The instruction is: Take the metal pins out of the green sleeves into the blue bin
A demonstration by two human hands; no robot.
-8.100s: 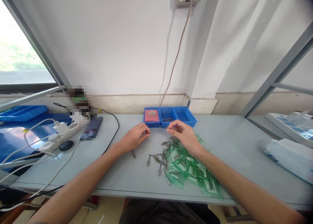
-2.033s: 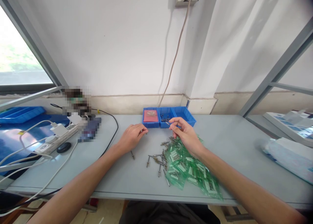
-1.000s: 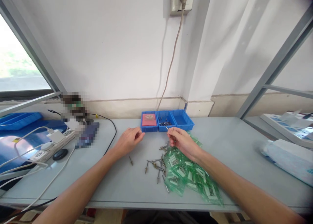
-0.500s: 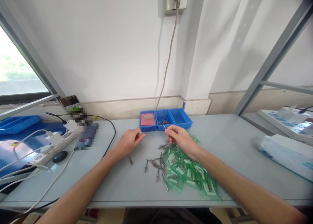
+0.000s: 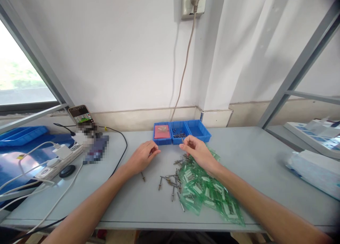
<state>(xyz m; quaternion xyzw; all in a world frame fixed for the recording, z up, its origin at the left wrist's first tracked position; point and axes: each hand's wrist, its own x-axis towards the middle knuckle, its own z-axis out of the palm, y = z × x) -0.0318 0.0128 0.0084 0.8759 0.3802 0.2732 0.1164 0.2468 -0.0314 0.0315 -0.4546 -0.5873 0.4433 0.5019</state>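
Note:
Thumb and fingers of my right hand point(image 5: 198, 152) are pinched on a small metal rivet point(image 5: 182, 140), at the front edge of the middle blue bin point(image 5: 179, 142). Loose rivets lie inside that bin. My left hand point(image 5: 143, 156) hovers over the table left of it, fingers curled together; whatever they hold, if anything, is hidden. Between and below the hands is a scatter of loose rivets point(image 5: 172, 182). A single rivet point(image 5: 143, 177) lies just below my left hand. Under my right forearm spreads a heap of green plastic bags point(image 5: 198, 190) with rivets and white slips inside.
The left blue bin point(image 5: 162, 142) holds a pink packet point(image 5: 162, 132); the right blue bin point(image 5: 199, 129) adjoins the middle one. A power strip point(image 5: 44, 171) with cables and a propped phone point(image 5: 81, 114) stand at left. A white plastic package point(image 5: 316, 173) lies at right.
My right hand has turned slightly, and the rivet in its fingers now points more upright. My left hand's fingers have curled a bit more. The whole view has shifted slightly.

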